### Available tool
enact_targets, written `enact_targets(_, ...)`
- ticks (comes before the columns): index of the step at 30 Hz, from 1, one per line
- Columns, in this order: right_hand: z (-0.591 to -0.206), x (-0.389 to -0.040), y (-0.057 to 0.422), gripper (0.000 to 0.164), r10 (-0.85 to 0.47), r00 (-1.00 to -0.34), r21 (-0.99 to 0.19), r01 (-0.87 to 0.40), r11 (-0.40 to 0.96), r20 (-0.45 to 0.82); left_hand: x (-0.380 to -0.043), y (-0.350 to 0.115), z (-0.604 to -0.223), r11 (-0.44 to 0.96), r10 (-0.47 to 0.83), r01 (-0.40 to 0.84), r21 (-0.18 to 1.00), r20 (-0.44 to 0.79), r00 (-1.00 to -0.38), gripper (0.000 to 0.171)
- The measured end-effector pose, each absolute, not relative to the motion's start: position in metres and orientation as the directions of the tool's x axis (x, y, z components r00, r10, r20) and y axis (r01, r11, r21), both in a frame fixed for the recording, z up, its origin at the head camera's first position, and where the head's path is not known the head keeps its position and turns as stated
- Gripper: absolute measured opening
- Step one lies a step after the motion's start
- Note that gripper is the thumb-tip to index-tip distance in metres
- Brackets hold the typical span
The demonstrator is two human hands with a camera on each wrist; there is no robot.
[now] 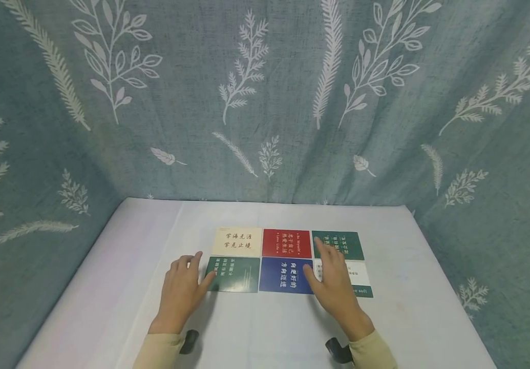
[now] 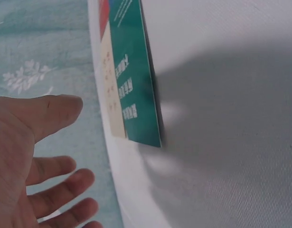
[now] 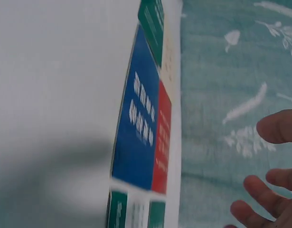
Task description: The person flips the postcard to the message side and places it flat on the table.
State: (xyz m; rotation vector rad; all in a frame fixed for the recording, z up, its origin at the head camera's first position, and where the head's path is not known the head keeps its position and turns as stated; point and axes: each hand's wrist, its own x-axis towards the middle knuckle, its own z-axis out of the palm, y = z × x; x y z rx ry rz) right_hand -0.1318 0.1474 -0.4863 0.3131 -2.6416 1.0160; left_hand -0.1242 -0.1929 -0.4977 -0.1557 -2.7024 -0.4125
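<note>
Several printed cards lie flat in two rows of three. The back row has a cream card (image 1: 237,242), a red card (image 1: 287,243) and a dark green card (image 1: 352,246). In front are a green card (image 1: 239,277), a blue card (image 1: 285,275) and a white-and-green card (image 1: 361,279). My left hand (image 1: 179,289), fingers relaxed and holding nothing, is beside the front green card's left edge. Over the right-hand cards hovers my right hand (image 1: 336,284), fingers spread and empty, partly hiding the white-and-green card. Both wrist views show the hands above the surface.
A white-covered table (image 1: 255,328) bears the cards. Teal curtains (image 1: 288,102) with white leaf prints stand behind it and at both sides. Dark bands or devices (image 1: 338,351) show at the wrists, under the sleeves.
</note>
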Motion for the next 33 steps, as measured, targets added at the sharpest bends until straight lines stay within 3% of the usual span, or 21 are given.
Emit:
enact_targets(11, -0.499, -0.143, 0.095, 0.062, -0.199, -0.974, -0.765, -0.21, 0.608, 0.11, -0.131, -0.194, -0.508, 0.959, 0.043, 0.112, 0.261, 0.258, -0.965, 0.059)
enact_targets(16, -0.506, -0.147, 0.077, 0.054, -0.253, -0.963, -0.715, -0.243, 0.655, 0.095, -0.133, -0.191, -0.508, 0.959, 0.027, 0.07, 0.273, 0.157, -0.987, 0.06)
enact_targets(24, -0.513, -0.152, 0.056, 0.05, -0.324, -0.944, -0.629, -0.291, 0.721, 0.066, -0.135, -0.191, -0.512, 0.96, 0.028, 0.067, 0.273, 0.145, -0.989, 0.059)
enact_targets(33, -0.522, -0.154, 0.044, 0.053, -0.298, -0.954, -0.537, -0.265, 0.801, 0.026, -0.136, -0.189, -0.514, 0.959, 0.021, 0.056, 0.279, 0.127, -0.992, 0.058)
